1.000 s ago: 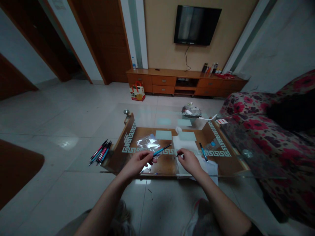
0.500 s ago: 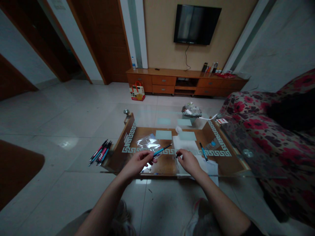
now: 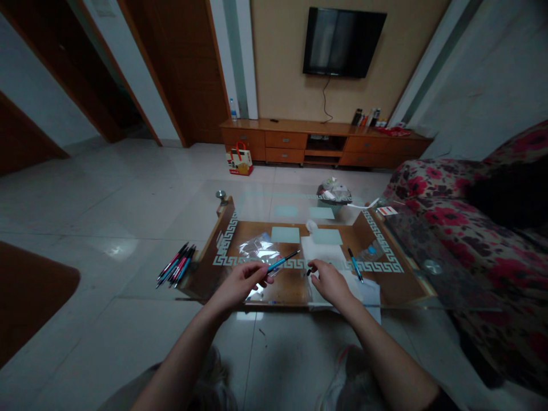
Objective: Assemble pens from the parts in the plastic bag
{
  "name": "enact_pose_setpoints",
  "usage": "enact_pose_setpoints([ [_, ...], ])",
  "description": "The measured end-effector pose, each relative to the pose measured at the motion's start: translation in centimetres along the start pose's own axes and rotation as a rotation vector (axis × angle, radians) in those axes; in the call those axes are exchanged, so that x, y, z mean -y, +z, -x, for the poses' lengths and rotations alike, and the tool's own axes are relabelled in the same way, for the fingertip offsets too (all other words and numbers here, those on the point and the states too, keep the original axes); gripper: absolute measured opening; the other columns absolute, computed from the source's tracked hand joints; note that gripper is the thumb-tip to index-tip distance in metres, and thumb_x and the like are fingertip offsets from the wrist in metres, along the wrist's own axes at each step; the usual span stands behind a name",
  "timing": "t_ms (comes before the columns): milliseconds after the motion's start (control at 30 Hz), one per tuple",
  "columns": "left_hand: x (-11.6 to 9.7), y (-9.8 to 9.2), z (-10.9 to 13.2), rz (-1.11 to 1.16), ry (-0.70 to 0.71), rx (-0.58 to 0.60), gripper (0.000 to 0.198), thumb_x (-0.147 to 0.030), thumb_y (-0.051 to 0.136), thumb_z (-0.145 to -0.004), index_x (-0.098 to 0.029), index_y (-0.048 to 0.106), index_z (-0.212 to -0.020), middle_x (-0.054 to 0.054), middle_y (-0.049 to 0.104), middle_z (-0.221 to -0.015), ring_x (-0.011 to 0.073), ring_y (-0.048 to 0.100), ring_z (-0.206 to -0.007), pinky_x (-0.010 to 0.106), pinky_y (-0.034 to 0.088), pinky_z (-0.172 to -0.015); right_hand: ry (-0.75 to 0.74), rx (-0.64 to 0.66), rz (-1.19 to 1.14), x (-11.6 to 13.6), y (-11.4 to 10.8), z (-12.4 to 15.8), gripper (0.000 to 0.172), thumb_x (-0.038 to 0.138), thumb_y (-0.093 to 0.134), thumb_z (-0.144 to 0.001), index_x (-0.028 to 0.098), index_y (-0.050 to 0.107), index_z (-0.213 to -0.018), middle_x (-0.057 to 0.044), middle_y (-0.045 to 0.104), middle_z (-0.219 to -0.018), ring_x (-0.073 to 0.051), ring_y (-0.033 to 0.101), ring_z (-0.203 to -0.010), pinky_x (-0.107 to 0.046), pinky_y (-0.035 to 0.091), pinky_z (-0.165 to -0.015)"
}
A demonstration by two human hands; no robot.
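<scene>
My left hand (image 3: 242, 282) is closed on a blue pen (image 3: 282, 261) that slants up to the right over the glass table (image 3: 205, 217). My right hand (image 3: 329, 282) pinches a small dark part (image 3: 309, 272), too small to name, a short gap from the pen's tip. Under the right hand lies white paper (image 3: 325, 251). Another blue pen (image 3: 354, 265) lies on the glass just right of that hand. A bundle of several red and blue pens (image 3: 176, 265) rests at the table's left edge. A clear plastic bag (image 3: 257, 249) lies behind my left hand.
A floral sofa (image 3: 466, 228) runs along the right. A crumpled bundle (image 3: 333, 191) sits at the table's far side. A TV (image 3: 343, 41) hangs above a wooden cabinet (image 3: 321, 142), with a small gift bag (image 3: 239, 160) on the tiled floor.
Both hands have stayed almost where they were; the view has shifted very slightly.
</scene>
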State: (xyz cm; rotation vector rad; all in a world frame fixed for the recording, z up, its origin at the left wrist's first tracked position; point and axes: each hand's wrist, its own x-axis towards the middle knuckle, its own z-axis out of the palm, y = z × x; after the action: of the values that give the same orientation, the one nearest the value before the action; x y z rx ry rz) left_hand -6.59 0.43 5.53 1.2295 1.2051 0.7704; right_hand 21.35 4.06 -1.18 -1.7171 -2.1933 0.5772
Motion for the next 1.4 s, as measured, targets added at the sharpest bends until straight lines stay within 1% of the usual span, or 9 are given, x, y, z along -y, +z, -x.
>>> enact_pose_setpoints([
  [100,-0.2,0.2,0.4,-0.012,0.0,-0.016,0.037,-0.049,0.061,-0.085,-0.016,0.068,-0.097,0.007,0.072,-0.086,0.0166,0.06,-0.074,0.025,0.041,-0.063,0.012,-0.051,-0.017,0.0,-0.5,0.2,0.039,0.012,0.054,-0.079,0.018,0.061,-0.117,-0.009,0.07,-0.107,-0.022,0.064,-0.1,-0.029,0.044,-0.087],
  [167,-0.3,0.4,0.7,-0.022,0.01,-0.009,0.036,-0.049,0.061,-0.085,-0.016,0.069,-0.096,0.007,0.072,-0.086,0.017,0.06,-0.075,0.025,0.042,-0.064,0.031,-0.111,-0.075,0.0,-1.0,0.3,0.035,0.015,0.053,-0.082,0.018,0.062,-0.115,-0.009,0.07,-0.103,-0.021,0.064,-0.094,-0.03,0.045,-0.084],
  [267,-0.3,0.5,1.1,-0.04,0.035,0.008,0.037,-0.049,0.062,-0.085,-0.015,0.069,-0.098,0.007,0.071,-0.086,0.0175,0.06,-0.077,0.026,0.043,-0.065,0.072,-0.162,-0.313,0.5,-1.8,0.3,0.026,0.029,0.053,-0.087,0.018,0.065,-0.108,-0.008,0.071,-0.095,-0.019,0.064,-0.079,-0.03,0.047,-0.074],
  [333,-0.2,0.7,1.2,-0.065,0.056,0.024,0.037,-0.048,0.062,-0.085,-0.016,0.069,-0.102,0.007,0.071,-0.087,0.0181,0.061,-0.078,0.026,0.043,-0.066,0.099,-0.102,-0.558,1.2,-2.4,0.4,0.031,0.042,0.052,-0.089,0.017,0.066,-0.101,-0.007,0.071,-0.09,-0.018,0.062,-0.071,-0.028,0.046,-0.064],
  [433,0.1,0.9,1.1,-0.108,0.097,0.064,0.036,-0.046,0.062,-0.086,-0.016,0.071,-0.103,0.007,0.072,-0.088,0.0187,0.062,-0.08,0.027,0.044,-0.068,0.16,0.107,-0.874,2.5,-3.0,0.9,0.046,0.056,0.047,-0.09,0.015,0.066,-0.097,-0.007,0.071,-0.084,-0.013,0.057,-0.06,-0.023,0.038,-0.052],
  [533,0.3,1.0,1.0,-0.133,0.147,0.095,0.033,-0.044,0.062,-0.087,-0.017,0.072,-0.103,0.008,0.072,-0.092,0.0191,0.062,-0.083,0.029,0.045,-0.073,0.231,0.291,-1.007,3.3,-3.4,1.5,0.056,0.065,0.046,-0.089,0.013,0.067,-0.093,-0.007,0.071,-0.076,-0.01,0.053,-0.052,-0.022,0.029,-0.048],
  [733,0.5,1.0,0.9,-0.197,0.197,0.08,0.029,-0.04,0.063,-0.086,-0.02,0.073,-0.104,0.008,0.072,-0.101,0.0211,0.063,-0.093,0.032,0.047,-0.082,0.21,0.492,-1.005,4.0,-3.5,2.0,0.061,0.07,0.051,-0.084,0.012,0.067,-0.072,-0.005,0.067,-0.059,-0.01,0.052,-0.049,-0.023,0.032,-0.051],
  [1000,0.3,1.0,0.8,-0.19,0.187,0.042,0.029,-0.04,0.064,-0.085,-0.02,0.073,-0.105,0.008,0.072,-0.105,0.0227,0.063,-0.098,0.034,0.047,-0.085,0.205,0.552,-1.007,3.9,-3.0,2.0,0.062,0.07,0.051,-0.084,0.012,0.067,-0.07,-0.004,0.065,-0.055,-0.011,0.054,-0.048,-0.023,0.035,-0.052],
  [1400,0.3,0.9,0.9,-0.216,0.186,0.043,0.034,-0.045,0.058,-0.089,-0.017,0.075,-0.094,0.008,0.074,-0.089,0.0212,0.065,-0.085,0.031,0.048,-0.078,0.156,0.459,-0.955,4.0,-3.0,2.1,0.059,0.07,0.054,-0.083,0.013,0.067,-0.072,-0.002,0.064,-0.057,-0.01,0.052,-0.049,-0.023,0.036,-0.053],
])
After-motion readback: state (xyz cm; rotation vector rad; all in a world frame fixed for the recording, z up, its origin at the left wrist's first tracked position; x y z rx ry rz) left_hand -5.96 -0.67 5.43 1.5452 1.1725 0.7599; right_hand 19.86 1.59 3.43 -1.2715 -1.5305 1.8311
